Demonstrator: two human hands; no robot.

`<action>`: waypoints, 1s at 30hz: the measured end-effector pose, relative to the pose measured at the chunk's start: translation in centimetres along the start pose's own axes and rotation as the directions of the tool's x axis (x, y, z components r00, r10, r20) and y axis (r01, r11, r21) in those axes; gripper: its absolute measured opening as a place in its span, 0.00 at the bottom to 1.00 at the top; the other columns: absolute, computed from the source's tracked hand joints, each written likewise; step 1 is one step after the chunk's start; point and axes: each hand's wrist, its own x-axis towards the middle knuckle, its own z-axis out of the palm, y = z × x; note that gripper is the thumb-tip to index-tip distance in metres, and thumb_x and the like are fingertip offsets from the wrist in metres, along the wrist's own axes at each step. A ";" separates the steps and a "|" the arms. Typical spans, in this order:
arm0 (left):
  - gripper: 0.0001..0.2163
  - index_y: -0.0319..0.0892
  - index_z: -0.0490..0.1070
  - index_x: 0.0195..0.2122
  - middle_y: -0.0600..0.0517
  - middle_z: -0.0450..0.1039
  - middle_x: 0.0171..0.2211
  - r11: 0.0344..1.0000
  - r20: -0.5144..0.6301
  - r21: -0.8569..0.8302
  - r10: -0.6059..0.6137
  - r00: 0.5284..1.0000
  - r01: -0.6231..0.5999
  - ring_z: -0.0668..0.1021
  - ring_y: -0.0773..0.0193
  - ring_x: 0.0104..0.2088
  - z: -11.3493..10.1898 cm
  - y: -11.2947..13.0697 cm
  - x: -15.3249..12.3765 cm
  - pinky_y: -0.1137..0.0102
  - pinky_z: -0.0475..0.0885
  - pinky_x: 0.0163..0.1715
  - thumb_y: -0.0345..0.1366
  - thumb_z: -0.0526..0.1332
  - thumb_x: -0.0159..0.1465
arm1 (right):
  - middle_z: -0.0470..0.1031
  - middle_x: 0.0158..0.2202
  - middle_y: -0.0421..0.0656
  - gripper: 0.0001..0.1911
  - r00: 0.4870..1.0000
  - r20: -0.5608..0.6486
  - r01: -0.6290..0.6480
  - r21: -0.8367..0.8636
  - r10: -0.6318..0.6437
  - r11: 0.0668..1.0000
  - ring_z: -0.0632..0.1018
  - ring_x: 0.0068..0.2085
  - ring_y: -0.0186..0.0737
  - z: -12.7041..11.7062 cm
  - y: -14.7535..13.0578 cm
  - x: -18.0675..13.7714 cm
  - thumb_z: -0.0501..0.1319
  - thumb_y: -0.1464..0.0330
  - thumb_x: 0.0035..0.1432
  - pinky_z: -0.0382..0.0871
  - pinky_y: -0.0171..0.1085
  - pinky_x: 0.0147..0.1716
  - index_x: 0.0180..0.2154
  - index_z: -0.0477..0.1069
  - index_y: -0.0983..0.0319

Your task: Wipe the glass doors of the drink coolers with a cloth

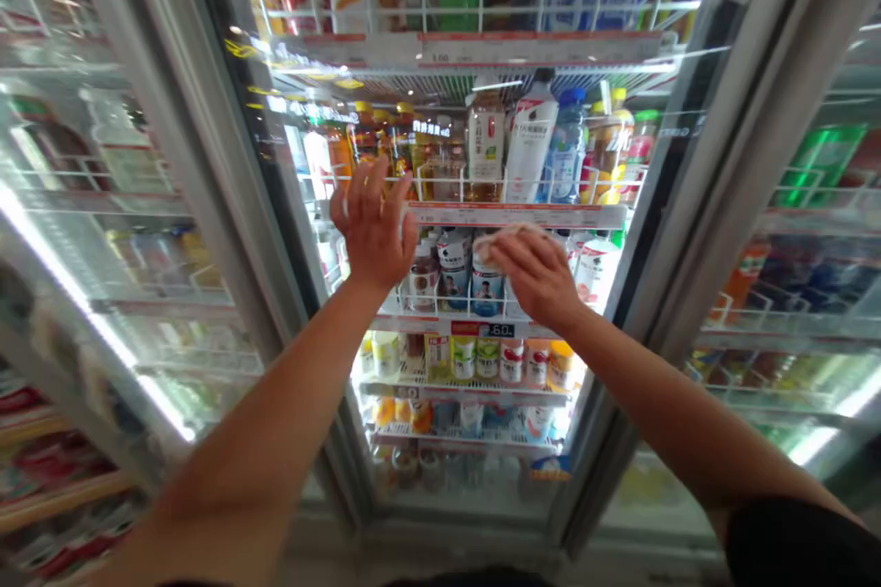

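Note:
My left hand [375, 227] is raised before the glass door [474, 491] of a drinks fridge, fingers spread and nothing in them. Whether its fingertips touch the glass, I cannot tell. To its right, my right hand [540, 273] is closed on a pale, crumpled cloth [510, 235], mostly covered by the fingers, and holds it at the glass. Behind the door, a white bottle with a dark cap [531, 138] and a tea bottle with a white label [485, 145] stand above my right hand. Blue-labelled bottles [453, 268] are on the shelf between my hands.
Metal door frames [743, 138] run down both sides. More stocked fridge sections lie left and right, with a bright light strip [61, 271] at left. Price rails [537, 49] edge the shelves. Red packages [61, 463] sit on a rack at lower left.

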 end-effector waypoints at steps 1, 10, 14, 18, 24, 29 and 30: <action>0.25 0.51 0.60 0.67 0.50 0.53 0.72 1.000 0.023 -0.007 0.015 1.000 -0.015 0.51 0.51 0.73 0.1 -0.1 1.5 0.48 0.38 0.72 0.43 0.53 0.69 | 0.71 0.64 0.35 0.39 0.991 0.072 0.108 0.024 -0.110 0.994 0.70 0.64 0.41 0.1 0.1 0.5 0.57 0.73 0.67 0.60 0.45 0.66 0.72 0.44 0.47; 0.27 0.50 0.57 0.70 0.52 0.51 0.73 0.997 0.044 0.022 0.070 0.997 -0.071 0.49 0.55 0.74 1.5 -2.1 2.6 0.51 0.37 0.73 0.42 0.52 0.69 | 0.62 0.69 0.42 0.38 0.938 -0.200 -0.300 -0.056 0.284 0.952 0.61 0.70 0.54 0.7 2.4 6.2 0.52 0.72 0.68 0.58 0.59 0.66 0.73 0.42 0.49; 0.27 0.50 0.58 0.70 0.51 0.51 0.73 0.998 0.048 0.017 0.067 0.997 -0.068 0.49 0.55 0.74 1.3 -2.1 2.7 0.50 0.37 0.73 0.43 0.52 0.69 | 0.65 0.68 0.37 0.39 0.984 0.132 0.114 0.026 -0.116 0.993 0.65 0.68 0.43 1.2 -0.5 5.9 0.55 0.72 0.68 0.59 0.48 0.67 0.73 0.42 0.48; 0.27 0.49 0.58 0.70 0.51 0.52 0.72 0.997 0.050 0.038 0.068 0.996 -0.070 0.48 0.56 0.74 1.4 -2.2 2.7 0.51 0.37 0.73 0.42 0.52 0.69 | 0.65 0.68 0.38 0.33 0.998 0.038 -0.047 -0.036 0.049 0.998 0.63 0.68 0.47 0.7 2.2 7.7 0.53 0.72 0.69 0.57 0.52 0.67 0.71 0.51 0.49; 0.27 0.48 0.59 0.69 0.50 0.52 0.72 0.995 0.048 0.060 0.076 0.996 -0.078 0.47 0.56 0.74 1.4 -2.2 2.6 0.51 0.38 0.73 0.41 0.51 0.69 | 0.65 0.68 0.40 0.36 0.973 -0.139 -0.186 0.000 0.185 0.982 0.61 0.68 0.51 1.9 1.5 7.4 0.53 0.72 0.68 0.57 0.54 0.66 0.73 0.44 0.50; 0.26 0.47 0.59 0.69 0.49 0.52 0.72 0.994 0.060 0.077 0.073 0.995 -0.078 0.47 0.56 0.74 1.2 -2.0 2.6 0.51 0.39 0.73 0.42 0.50 0.70 | 0.68 0.66 0.36 0.34 0.966 0.114 0.223 0.089 -0.232 0.971 0.66 0.66 0.41 2.5 -1.6 6.3 0.54 0.73 0.68 0.60 0.45 0.64 0.71 0.51 0.52; 0.26 0.47 0.59 0.69 0.49 0.52 0.72 0.994 0.065 0.084 0.069 0.995 -0.075 0.47 0.56 0.74 1.2 -2.0 2.6 0.51 0.39 0.73 0.42 0.50 0.70 | 0.68 0.67 0.36 0.33 0.982 0.090 0.159 0.058 -0.164 0.985 0.65 0.67 0.42 2.2 -1.0 6.9 0.53 0.73 0.68 0.60 0.46 0.64 0.71 0.52 0.52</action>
